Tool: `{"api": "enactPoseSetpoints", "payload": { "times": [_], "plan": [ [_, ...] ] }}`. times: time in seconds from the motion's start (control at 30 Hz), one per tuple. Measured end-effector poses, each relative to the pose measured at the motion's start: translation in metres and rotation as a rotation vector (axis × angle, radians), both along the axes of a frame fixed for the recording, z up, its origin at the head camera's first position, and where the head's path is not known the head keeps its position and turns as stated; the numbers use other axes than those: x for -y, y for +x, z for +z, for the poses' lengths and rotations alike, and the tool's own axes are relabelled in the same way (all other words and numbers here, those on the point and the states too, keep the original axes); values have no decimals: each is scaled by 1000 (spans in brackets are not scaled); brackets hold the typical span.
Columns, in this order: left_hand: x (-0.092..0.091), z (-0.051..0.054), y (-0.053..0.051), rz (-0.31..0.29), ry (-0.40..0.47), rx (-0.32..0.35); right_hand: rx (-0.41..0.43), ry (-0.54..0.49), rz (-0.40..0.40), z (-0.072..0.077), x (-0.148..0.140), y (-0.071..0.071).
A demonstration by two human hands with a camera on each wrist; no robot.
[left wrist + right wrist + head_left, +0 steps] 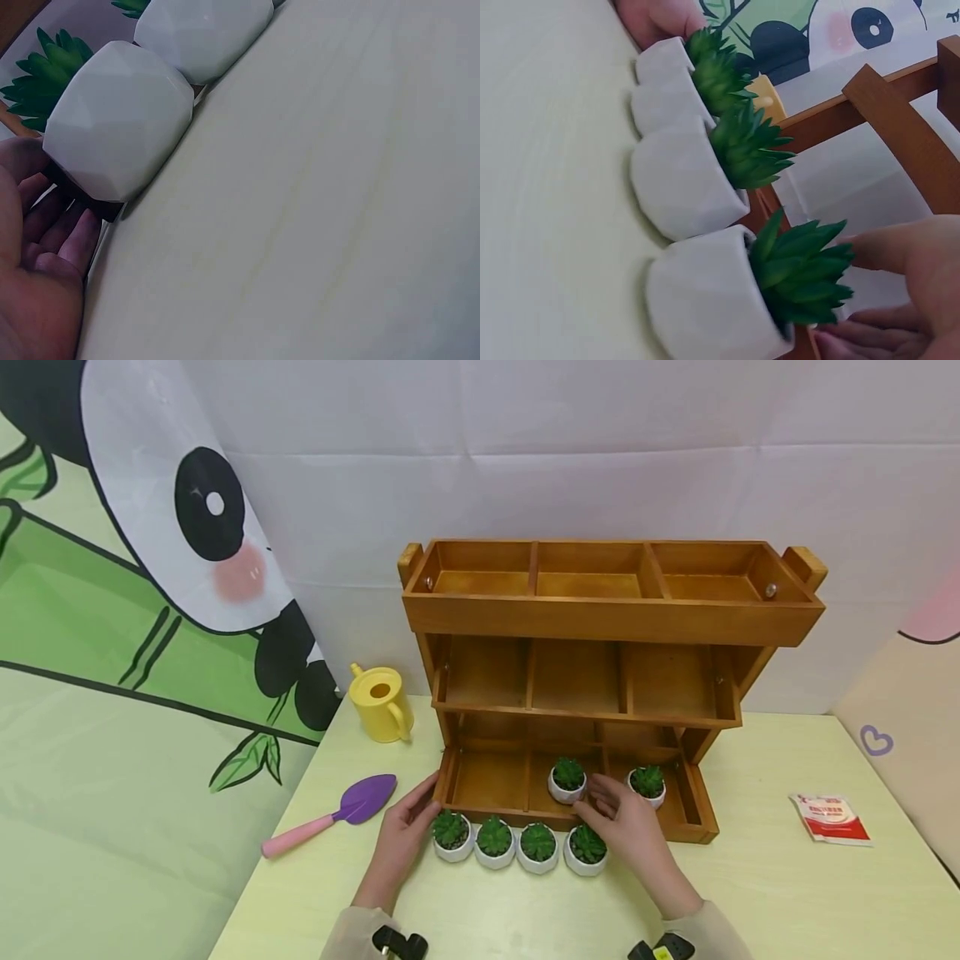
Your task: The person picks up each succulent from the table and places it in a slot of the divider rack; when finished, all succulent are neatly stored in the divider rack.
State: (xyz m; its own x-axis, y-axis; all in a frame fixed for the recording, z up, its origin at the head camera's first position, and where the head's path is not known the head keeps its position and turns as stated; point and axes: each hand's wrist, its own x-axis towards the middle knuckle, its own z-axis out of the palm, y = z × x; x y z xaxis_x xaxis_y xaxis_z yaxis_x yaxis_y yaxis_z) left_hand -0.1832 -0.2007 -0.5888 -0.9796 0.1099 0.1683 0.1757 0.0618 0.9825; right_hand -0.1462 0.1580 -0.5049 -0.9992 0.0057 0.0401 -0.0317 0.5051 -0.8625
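A three-tier wooden shelf [615, 620] with divided trays stands on the table. My left hand [406, 831] grips the left front corner of its bottom tray, thumb in front and fingers along the side. One potted succulent [567, 780] stands in the middle compartment of that tray. Beside its right side is my right hand [626, 818], fingers loosely bent and fingertips close to the pot; whether they touch is unclear. Another potted succulent [647, 785] is in the right compartment, partly behind my hand. Several more succulents in white faceted pots [537, 848] line up before the shelf.
Left of the shelf stands a yellow watering can [382, 703]. A purple trowel with a pink handle [330, 815] lies nearer the table's left edge. On the right lies a red and white packet [831, 820]. A printed cloth [570, 452] hangs behind.
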Motion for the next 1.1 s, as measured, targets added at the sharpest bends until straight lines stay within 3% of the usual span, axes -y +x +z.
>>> {"api": "enactPoseSetpoints", "payload": {
  "times": [0.37, 0.6, 0.83, 1.1],
  "plan": [
    [0, -2, -2, 2, -10, -15, -97, -189, 30, -22, -9, 14],
    [-1, 0, 0, 7, -12, -4, -209, -217, 30, -34, -12, 25],
    [-1, 2, 0, 15, -25, 13, -219, -199, 4, -40, -18, 39],
    [-1, 1, 0, 13, -24, 11, -226, -251, -15, -44, -21, 55]
  ]
}}
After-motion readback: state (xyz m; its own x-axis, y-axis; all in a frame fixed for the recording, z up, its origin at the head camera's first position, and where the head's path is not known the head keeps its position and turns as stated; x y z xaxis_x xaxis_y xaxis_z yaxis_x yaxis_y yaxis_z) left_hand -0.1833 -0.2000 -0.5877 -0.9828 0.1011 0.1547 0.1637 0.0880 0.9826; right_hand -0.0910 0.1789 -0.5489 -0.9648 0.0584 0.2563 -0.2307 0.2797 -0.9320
